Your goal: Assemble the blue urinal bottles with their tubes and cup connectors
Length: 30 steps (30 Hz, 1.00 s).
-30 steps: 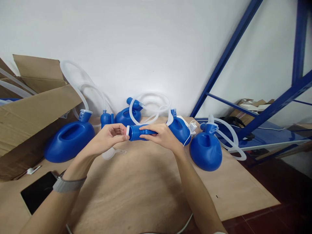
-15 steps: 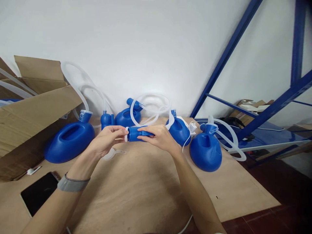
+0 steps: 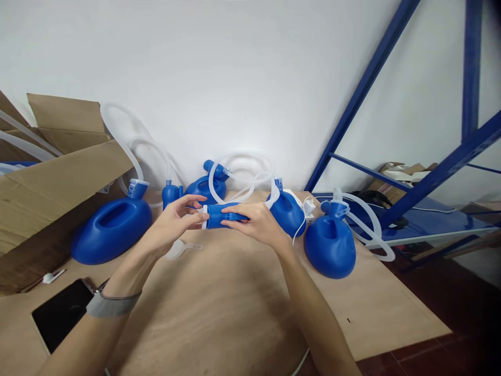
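Observation:
Over the middle of the table, my right hand is wrapped round a blue plastic bottle lying sideways, with a handle along it. A white ring sits on its left end. My left hand is at this ring, its thumb touching it. The left index finger is raised off, above the ring, with the fingers apart. Below the left hand, a translucent cap with a strap lies on the table. The inside of the bottle's neck is hidden.
Blue urinal bottles with clear hoses stand at left, at right and along the wall. An open cardboard box is on the left. A phone lies in front of it. Blue metal shelving rises at right. A white plug sits behind.
My left index finger has lifted away from the white ring and the left fingers have spread. My right hand keeps its hold on the blue bottle.

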Each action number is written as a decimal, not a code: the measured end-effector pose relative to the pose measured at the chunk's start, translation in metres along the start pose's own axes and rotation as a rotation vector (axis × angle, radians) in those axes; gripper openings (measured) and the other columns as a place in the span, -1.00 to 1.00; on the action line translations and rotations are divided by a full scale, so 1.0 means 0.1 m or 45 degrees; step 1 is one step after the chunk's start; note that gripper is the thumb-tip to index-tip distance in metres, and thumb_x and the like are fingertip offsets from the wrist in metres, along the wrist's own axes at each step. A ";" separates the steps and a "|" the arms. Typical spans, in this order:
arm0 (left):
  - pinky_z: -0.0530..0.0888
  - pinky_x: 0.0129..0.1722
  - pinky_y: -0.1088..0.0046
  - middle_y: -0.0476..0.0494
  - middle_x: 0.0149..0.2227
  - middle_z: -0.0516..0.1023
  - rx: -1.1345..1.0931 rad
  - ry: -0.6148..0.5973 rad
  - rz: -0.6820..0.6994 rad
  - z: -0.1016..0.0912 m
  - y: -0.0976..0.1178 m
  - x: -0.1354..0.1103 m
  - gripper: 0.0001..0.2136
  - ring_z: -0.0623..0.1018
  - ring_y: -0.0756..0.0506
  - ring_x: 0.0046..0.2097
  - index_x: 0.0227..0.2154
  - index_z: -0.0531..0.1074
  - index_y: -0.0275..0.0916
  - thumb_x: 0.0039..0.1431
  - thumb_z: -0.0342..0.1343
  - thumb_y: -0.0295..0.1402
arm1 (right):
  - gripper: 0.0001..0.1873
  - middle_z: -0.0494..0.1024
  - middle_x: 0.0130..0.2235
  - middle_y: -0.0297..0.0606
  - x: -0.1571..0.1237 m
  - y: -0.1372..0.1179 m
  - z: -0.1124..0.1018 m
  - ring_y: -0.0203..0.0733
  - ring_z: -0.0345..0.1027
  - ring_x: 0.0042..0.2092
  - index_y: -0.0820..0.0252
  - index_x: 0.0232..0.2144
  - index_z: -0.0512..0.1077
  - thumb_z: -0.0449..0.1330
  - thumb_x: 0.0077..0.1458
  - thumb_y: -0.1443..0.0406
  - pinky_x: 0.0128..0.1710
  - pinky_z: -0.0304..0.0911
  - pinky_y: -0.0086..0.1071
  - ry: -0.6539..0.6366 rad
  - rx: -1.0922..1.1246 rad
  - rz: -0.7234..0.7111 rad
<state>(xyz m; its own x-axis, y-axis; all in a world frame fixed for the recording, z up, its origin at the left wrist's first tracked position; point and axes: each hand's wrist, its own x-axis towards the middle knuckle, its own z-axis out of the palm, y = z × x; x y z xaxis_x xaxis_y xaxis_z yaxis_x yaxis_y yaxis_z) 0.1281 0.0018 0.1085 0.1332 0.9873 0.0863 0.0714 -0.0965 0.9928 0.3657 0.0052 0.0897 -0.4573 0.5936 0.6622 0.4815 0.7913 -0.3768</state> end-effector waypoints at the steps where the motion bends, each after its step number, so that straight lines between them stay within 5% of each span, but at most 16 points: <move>1: 0.63 -0.20 0.30 -0.08 -0.24 0.60 0.045 -0.031 0.013 -0.01 0.00 -0.01 -0.48 0.60 -0.12 -0.21 -0.13 0.61 -0.17 -0.19 0.52 -0.08 | -0.78 0.76 -0.10 -0.25 0.00 0.00 0.00 -0.11 0.66 -0.15 0.10 -0.05 0.66 0.38 0.26 0.23 -0.13 0.47 -0.31 0.001 0.001 0.001; 7: 0.66 -0.05 0.21 -0.14 -0.25 0.71 0.067 -0.111 -0.069 -0.05 0.02 -0.02 -0.44 0.68 -0.19 -0.19 -0.10 0.64 -0.20 -0.22 0.55 -0.12 | -0.77 0.76 -0.10 -0.27 -0.01 0.01 -0.02 -0.14 0.66 -0.15 0.09 -0.04 0.66 0.39 0.26 0.23 -0.12 0.46 -0.33 0.002 -0.011 -0.012; 13: 0.62 -0.11 0.26 -0.17 -0.25 0.72 0.212 0.038 -0.014 -0.02 0.05 -0.04 -0.39 0.68 -0.23 -0.19 -0.11 0.67 -0.23 -0.29 0.55 -0.08 | -0.77 0.76 -0.10 -0.30 0.01 -0.01 0.02 -0.18 0.64 -0.20 0.09 -0.03 0.65 0.38 0.27 0.25 -0.15 0.44 -0.36 -0.012 -0.024 0.002; 21: 0.54 -0.01 0.26 -0.18 -0.11 0.72 0.655 0.328 0.202 -0.16 0.04 -0.03 -0.50 0.64 -0.29 -0.04 -0.14 0.68 -0.18 -0.04 0.38 0.08 | -0.76 0.75 -0.07 -0.23 0.00 0.04 -0.06 -0.11 0.66 -0.13 0.11 -0.04 0.66 0.37 0.26 0.22 -0.12 0.48 -0.32 0.074 0.034 0.078; 24: 0.55 0.01 0.26 -0.15 -0.05 0.72 0.704 0.106 0.083 -0.34 0.07 0.00 -0.42 0.64 -0.31 0.03 0.04 0.64 -0.15 0.04 0.30 0.11 | -0.77 0.75 -0.12 -0.26 -0.01 0.06 -0.14 -0.16 0.63 -0.19 0.09 -0.09 0.68 0.40 0.22 0.19 -0.24 0.48 -0.38 0.186 0.131 0.110; 30: 0.53 0.07 0.32 -0.17 0.02 0.70 1.133 -0.809 -0.127 -0.48 -0.21 0.14 -0.43 0.65 -0.26 0.04 0.15 0.56 -0.18 0.08 0.18 -0.08 | -0.76 0.72 -0.30 -0.30 -0.02 0.05 -0.28 -0.27 0.48 -0.41 0.09 -0.16 0.70 0.44 0.14 0.15 -0.46 0.34 -0.43 0.344 0.219 0.240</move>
<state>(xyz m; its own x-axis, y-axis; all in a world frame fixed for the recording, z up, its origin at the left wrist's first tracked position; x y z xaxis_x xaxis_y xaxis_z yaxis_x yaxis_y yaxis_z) 0.0808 0.0237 0.0923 0.5540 0.7755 -0.3029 0.7637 -0.3286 0.5557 0.3901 0.0044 0.1049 -0.1475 0.6890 0.7096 0.3954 0.6987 -0.5962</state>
